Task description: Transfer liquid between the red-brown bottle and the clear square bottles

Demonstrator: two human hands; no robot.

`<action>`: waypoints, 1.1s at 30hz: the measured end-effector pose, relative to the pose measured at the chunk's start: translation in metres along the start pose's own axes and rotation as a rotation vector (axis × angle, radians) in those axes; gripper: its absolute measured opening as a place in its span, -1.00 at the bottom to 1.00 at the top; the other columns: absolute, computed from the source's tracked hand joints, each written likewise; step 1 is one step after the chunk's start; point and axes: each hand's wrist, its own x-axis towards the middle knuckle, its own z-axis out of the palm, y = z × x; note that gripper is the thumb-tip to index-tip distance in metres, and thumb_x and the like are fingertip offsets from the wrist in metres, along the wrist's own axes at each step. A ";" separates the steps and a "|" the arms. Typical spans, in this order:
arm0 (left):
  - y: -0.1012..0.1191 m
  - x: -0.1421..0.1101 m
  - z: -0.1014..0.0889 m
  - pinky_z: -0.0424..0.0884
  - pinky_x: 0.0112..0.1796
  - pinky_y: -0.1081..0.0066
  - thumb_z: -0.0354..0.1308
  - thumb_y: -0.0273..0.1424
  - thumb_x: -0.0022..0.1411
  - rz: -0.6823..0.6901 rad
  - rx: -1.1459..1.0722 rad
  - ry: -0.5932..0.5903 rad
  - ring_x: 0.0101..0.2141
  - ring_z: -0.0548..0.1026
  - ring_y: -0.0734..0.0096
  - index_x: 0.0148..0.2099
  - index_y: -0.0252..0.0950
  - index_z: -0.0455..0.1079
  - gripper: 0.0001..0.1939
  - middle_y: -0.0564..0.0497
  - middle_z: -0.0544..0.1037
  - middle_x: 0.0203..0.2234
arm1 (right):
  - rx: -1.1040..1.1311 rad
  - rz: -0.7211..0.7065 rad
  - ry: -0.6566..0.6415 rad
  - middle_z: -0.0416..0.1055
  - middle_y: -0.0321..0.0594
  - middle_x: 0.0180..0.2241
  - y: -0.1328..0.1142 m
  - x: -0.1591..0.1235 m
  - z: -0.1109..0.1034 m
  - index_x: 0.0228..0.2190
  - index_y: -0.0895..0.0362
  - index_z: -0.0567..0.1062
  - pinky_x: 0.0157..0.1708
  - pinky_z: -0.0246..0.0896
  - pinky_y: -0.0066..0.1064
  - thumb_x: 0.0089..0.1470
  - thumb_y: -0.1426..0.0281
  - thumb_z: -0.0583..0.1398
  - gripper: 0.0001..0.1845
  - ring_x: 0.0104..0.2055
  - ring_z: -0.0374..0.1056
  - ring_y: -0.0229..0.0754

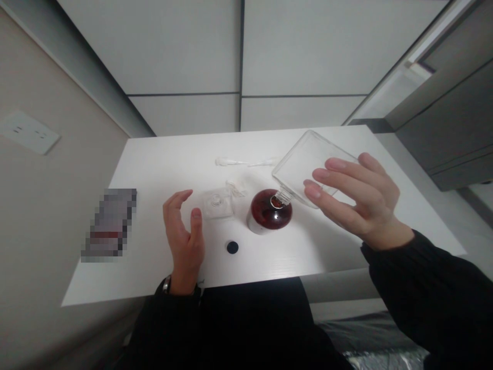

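My right hand (352,198) grips a clear, square glass bottle (304,159) and holds it tilted, with its ridged neck pointing down to the left. That neck meets the opening of a round, dark red bottle (271,213), which stands upright on the table. Over the left part of the table hovers my left hand (185,231), thumb and fingers apart and nothing between them. Closest to it is a clear square piece with a round centre (217,204). A small black cap (232,247) lies in front of the red bottle.
A white table (154,164) carries everything. Behind the bottles lie thin clear plastic pieces (246,163), and crumpled clear plastic (236,188) sits beside the square piece. A blurred-out flat object (110,223) rests at the left edge. White panels (185,51) rise behind.
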 end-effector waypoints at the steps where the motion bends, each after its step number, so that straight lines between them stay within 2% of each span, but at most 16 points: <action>1: 0.000 0.000 0.000 0.37 0.25 0.06 0.00 -0.18 0.56 0.002 -0.002 0.000 0.20 0.46 0.14 0.25 -0.21 0.35 -0.64 -0.17 0.49 0.12 | -0.002 0.011 0.006 0.64 -0.43 -0.02 0.000 -0.002 0.001 -0.06 -0.10 0.55 0.20 0.51 -0.34 0.12 0.57 0.42 -0.56 0.06 0.58 -0.27; 4: 0.000 0.000 0.000 0.36 0.25 0.05 0.01 -0.21 0.55 0.011 -0.010 0.003 0.20 0.46 0.14 0.25 -0.22 0.35 -0.65 -0.18 0.49 0.13 | -0.031 0.101 -0.088 0.66 -0.44 -0.12 0.000 -0.009 0.001 -0.02 -0.23 0.56 0.00 0.61 -0.28 0.20 0.48 0.38 -0.60 -0.08 0.62 -0.21; 7: 0.000 0.000 0.000 0.36 0.26 0.06 0.02 -0.23 0.55 0.016 -0.011 0.002 0.20 0.46 0.14 0.25 -0.22 0.36 -0.65 -0.17 0.49 0.13 | -0.023 0.178 -0.223 0.65 -0.41 -0.22 0.001 -0.013 0.000 -0.03 -0.24 0.58 0.00 0.61 -0.28 0.23 0.45 0.36 -0.64 -0.15 0.63 -0.20; 9: 0.000 0.000 0.000 0.36 0.25 0.07 0.02 -0.23 0.56 0.016 -0.009 0.002 0.20 0.46 0.14 0.25 -0.21 0.36 -0.66 -0.17 0.49 0.13 | -0.011 0.147 -0.191 0.65 -0.44 -0.20 0.001 -0.013 -0.001 0.00 -0.26 0.56 0.03 0.58 -0.30 0.21 0.48 0.36 -0.58 -0.13 0.63 -0.22; 13: 0.000 0.000 0.000 0.36 0.25 0.06 0.01 -0.22 0.56 0.021 -0.005 0.002 0.20 0.46 0.14 0.26 -0.22 0.36 -0.65 -0.18 0.49 0.13 | -0.053 0.045 -0.039 0.65 -0.46 -0.11 0.002 -0.012 0.000 0.06 -0.30 0.52 0.02 0.58 -0.31 0.17 0.48 0.40 -0.47 -0.10 0.61 -0.22; 16: -0.001 0.000 0.001 0.37 0.25 0.05 0.02 -0.23 0.56 0.031 -0.006 0.008 0.19 0.46 0.14 0.26 -0.23 0.36 -0.65 -0.17 0.50 0.12 | -0.087 0.063 -0.073 0.65 -0.46 -0.12 0.002 -0.013 0.003 0.10 -0.32 0.50 -0.01 0.58 -0.30 0.19 0.43 0.39 -0.47 -0.13 0.60 -0.21; 21: -0.001 -0.001 0.001 0.36 0.26 0.07 0.03 -0.25 0.55 0.035 -0.024 0.015 0.19 0.46 0.15 0.26 -0.22 0.37 -0.66 -0.16 0.49 0.13 | -0.033 0.044 0.016 0.64 -0.51 -0.12 0.002 -0.012 0.007 0.09 -0.38 0.49 -0.01 0.54 -0.34 0.17 0.47 0.39 -0.42 -0.09 0.59 -0.22; 25: -0.002 -0.001 0.001 0.36 0.26 0.06 0.04 -0.26 0.55 0.045 -0.030 0.018 0.19 0.46 0.14 0.26 -0.23 0.38 -0.65 -0.17 0.50 0.12 | 0.007 0.043 0.045 0.64 -0.51 -0.11 0.003 -0.009 0.008 0.07 -0.38 0.52 -0.05 0.54 -0.34 0.18 0.46 0.39 -0.45 -0.09 0.58 -0.22; 29: -0.002 -0.001 0.001 0.36 0.26 0.03 0.05 -0.26 0.55 0.044 -0.031 0.017 0.19 0.46 0.13 0.26 -0.23 0.38 -0.65 -0.18 0.50 0.12 | 0.091 0.035 0.063 0.64 -0.55 -0.06 0.004 -0.007 0.009 0.00 -0.38 0.56 0.00 0.51 -0.32 0.17 0.46 0.39 -0.50 -0.06 0.56 -0.22; 33: -0.002 -0.001 0.001 0.36 0.26 0.02 0.05 -0.26 0.55 0.042 -0.039 0.015 0.19 0.46 0.13 0.27 -0.23 0.38 -0.65 -0.18 0.49 0.13 | -0.027 -0.034 0.067 0.65 -0.56 -0.08 0.004 -0.008 0.009 0.01 -0.36 0.53 0.00 0.51 -0.36 0.19 0.45 0.39 -0.52 -0.04 0.57 -0.25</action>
